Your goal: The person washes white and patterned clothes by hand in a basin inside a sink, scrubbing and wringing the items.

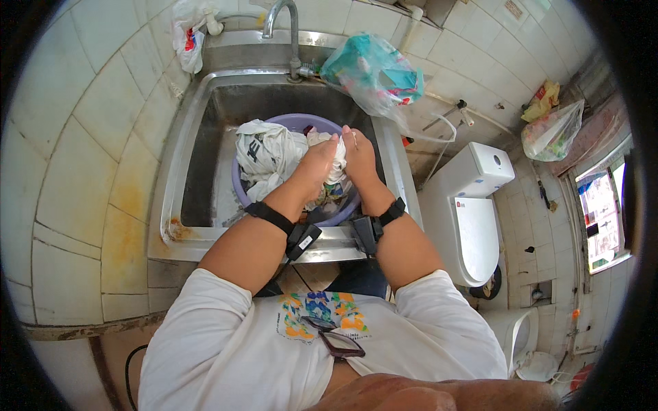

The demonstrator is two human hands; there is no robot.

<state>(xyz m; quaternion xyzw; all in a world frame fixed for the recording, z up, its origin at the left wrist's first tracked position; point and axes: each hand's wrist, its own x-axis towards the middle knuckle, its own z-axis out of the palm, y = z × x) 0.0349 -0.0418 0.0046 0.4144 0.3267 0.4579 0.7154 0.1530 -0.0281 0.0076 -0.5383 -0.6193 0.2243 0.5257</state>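
Observation:
A purple plastic basin [237,181] sits in a stainless steel sink [172,177], holding wet-looking clothes. My left hand [317,167] and my right hand [359,153] are close together over the basin's right part, both closed on a bunched white cloth [337,163] between them. On the basin's left side lies a white garment with dark lettering [264,149]. Below my hands is a multicoloured patterned cloth [333,192]. Each wrist wears a black strap with a small device. Part of the basin's contents is hidden by my hands.
A metal faucet [294,41] rises behind the sink. A clear and teal plastic bag [378,77] lies at the sink's back right corner. Another plastic bag [190,41] hangs at the back left. To the right stands a white toilet [477,236], with a tiled wall on the left.

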